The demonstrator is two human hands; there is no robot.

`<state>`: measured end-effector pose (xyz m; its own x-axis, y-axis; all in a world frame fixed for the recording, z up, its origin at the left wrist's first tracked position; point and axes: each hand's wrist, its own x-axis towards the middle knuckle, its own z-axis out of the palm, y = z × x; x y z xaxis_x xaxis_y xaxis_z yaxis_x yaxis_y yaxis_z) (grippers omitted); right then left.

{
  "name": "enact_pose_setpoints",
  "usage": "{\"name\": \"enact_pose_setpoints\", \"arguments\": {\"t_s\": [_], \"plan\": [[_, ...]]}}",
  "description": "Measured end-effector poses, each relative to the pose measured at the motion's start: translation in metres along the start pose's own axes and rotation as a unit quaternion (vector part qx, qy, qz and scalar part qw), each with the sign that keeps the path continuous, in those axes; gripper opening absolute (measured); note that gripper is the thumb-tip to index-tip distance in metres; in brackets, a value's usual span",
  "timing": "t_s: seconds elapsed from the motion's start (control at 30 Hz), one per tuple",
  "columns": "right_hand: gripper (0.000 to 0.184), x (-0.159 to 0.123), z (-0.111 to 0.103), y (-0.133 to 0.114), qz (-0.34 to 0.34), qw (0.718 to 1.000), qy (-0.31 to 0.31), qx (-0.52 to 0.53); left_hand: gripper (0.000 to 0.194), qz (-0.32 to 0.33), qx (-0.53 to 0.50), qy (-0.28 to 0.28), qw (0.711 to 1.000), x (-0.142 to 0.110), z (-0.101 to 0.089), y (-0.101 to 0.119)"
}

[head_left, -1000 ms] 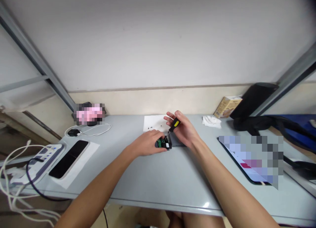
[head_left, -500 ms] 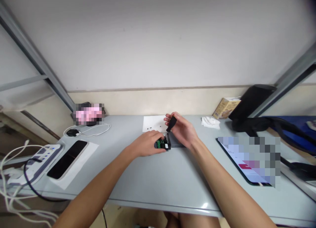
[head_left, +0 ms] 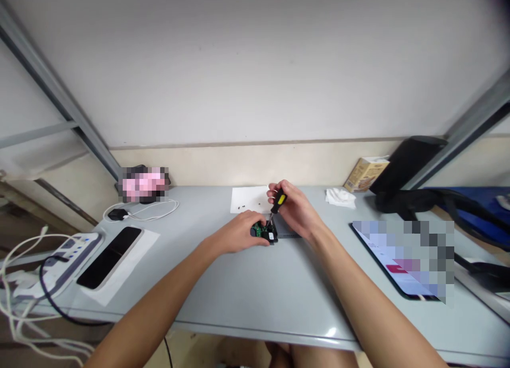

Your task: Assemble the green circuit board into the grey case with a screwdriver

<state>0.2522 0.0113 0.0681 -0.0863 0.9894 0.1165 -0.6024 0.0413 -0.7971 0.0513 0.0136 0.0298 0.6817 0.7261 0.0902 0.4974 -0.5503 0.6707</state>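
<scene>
My left hand (head_left: 238, 232) is closed on the left side of a small black device with a green circuit board (head_left: 258, 230) showing in it. A white label sits on the device's front corner. My right hand (head_left: 294, 207) grips a black screwdriver (head_left: 280, 200) with a yellow patch on its handle. The screwdriver is tilted, its shaft pointing down into the device; I cannot make out what the tip touches. Beneath my right hand lies a flat dark grey casing (head_left: 286, 228), partly covered by the hand. Behind, several tiny dark screws rest on a white paper (head_left: 247, 195).
On the left are a phone (head_left: 109, 257) on paper, a power strip (head_left: 66, 259) with cables, and a black adapter (head_left: 118, 214). To the right stand a tablet (head_left: 392, 267), a crumpled tissue (head_left: 340, 197) and a yellow box (head_left: 365, 174). A wall closes off the back.
The screwdriver has turned in my right hand, so the yellow patch on its handle now shows. My left hand keeps its hold on the device, with hardly any shift.
</scene>
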Motion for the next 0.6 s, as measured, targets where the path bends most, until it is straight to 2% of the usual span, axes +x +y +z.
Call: {"name": "enact_pose_setpoints", "arguments": {"t_s": [0.1, 0.2, 0.43, 0.53, 0.6], "plan": [[0.048, 0.0004, -0.0016, 0.0010, -0.006, 0.999, 0.030, -0.010, 0.040, -0.002, 0.000, 0.001, 1.000, 0.0001, -0.0003, 0.0008], [0.055, 0.0017, -0.0024, 0.0022, -0.018, 1.000, 0.022, -0.011, 0.039, 0.002, 0.003, 0.000, 1.000, 0.0001, -0.0010, 0.0018], [0.040, 0.0038, -0.0021, -0.0007, 0.013, 0.999, -0.009, 0.044, 0.038, 0.012, 0.015, -0.004, 1.000, -0.0002, -0.0016, 0.0012], [0.031, 0.0035, -0.0022, -0.0014, 0.010, 0.999, 0.015, 0.051, 0.039, 0.015, 0.024, -0.006, 1.000, -0.0009, -0.0020, 0.0012], [0.036, 0.0025, -0.0022, -0.0010, 0.003, 0.999, 0.034, 0.039, 0.042, 0.019, 0.026, -0.006, 0.999, -0.0016, -0.0025, 0.0021]]}}
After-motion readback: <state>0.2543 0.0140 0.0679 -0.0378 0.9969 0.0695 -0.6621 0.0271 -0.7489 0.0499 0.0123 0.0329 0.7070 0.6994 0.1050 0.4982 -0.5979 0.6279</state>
